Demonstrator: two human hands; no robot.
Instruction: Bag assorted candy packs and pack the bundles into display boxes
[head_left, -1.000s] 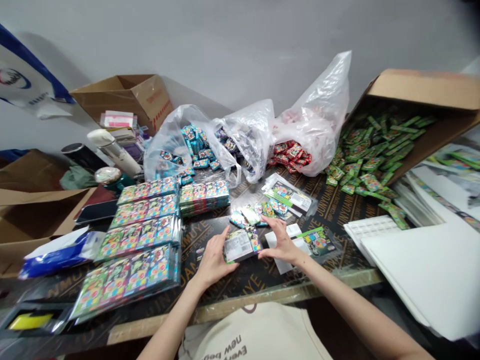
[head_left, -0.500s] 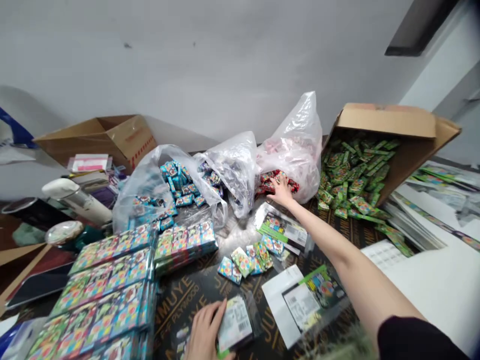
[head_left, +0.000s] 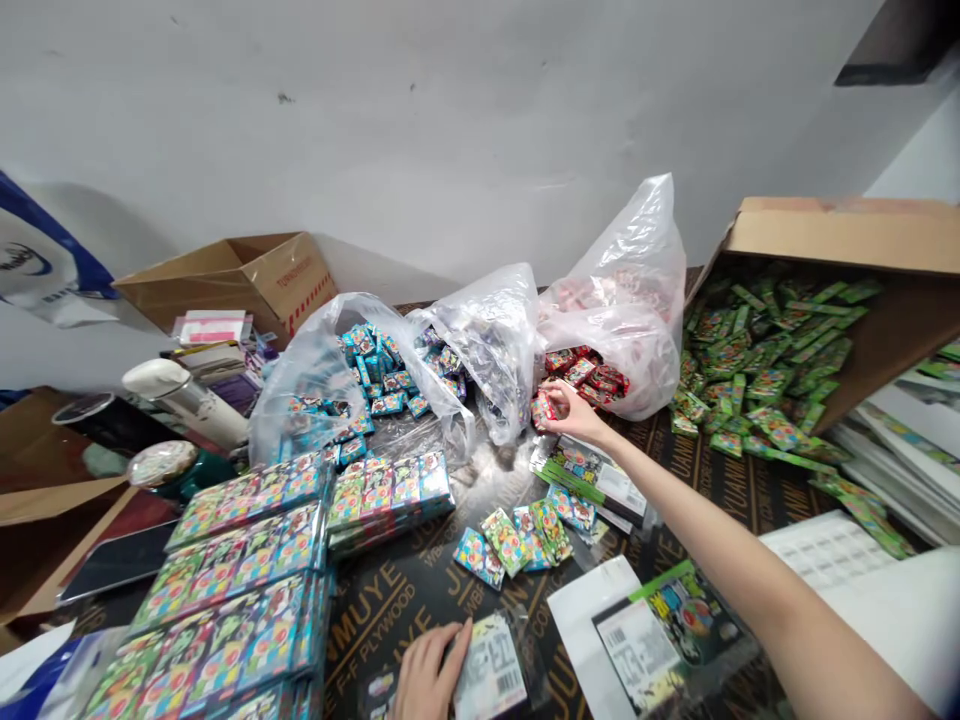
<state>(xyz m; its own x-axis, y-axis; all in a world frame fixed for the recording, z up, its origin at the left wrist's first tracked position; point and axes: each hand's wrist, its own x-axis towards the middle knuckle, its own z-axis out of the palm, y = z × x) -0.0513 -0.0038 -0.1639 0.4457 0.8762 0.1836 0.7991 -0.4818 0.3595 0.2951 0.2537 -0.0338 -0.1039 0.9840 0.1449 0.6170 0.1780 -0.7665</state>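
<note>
My right hand [head_left: 571,410] pinches a small red packet [head_left: 543,410] at the mouth of a clear plastic bag [head_left: 637,345] filled with red packets. At the bottom middle, my left hand [head_left: 429,672] grips the left side of a flat pouch [head_left: 491,668] with a white label; its thumb is mostly hidden. Between the hands lies a loose group of small blue and green packets [head_left: 506,540]. Just behind them, more flat black-and-green pouches [head_left: 592,468] are stacked. Another labelled pouch [head_left: 637,650] rests on white paper under my right forearm.
Bags of blue packets [head_left: 300,400] and dark packets [head_left: 502,350] stand left of the red one. A tilted carton [head_left: 847,235] spills green packets at right. Wrapped packet stacks [head_left: 225,610] fill the left front, near a white bottle [head_left: 184,400] and an open carton [head_left: 262,285].
My right hand has drawn back from among the red packets toward the bag's front edge, now with one packet between its fingers. The view has shifted; my left hand stays on the pouch.
</note>
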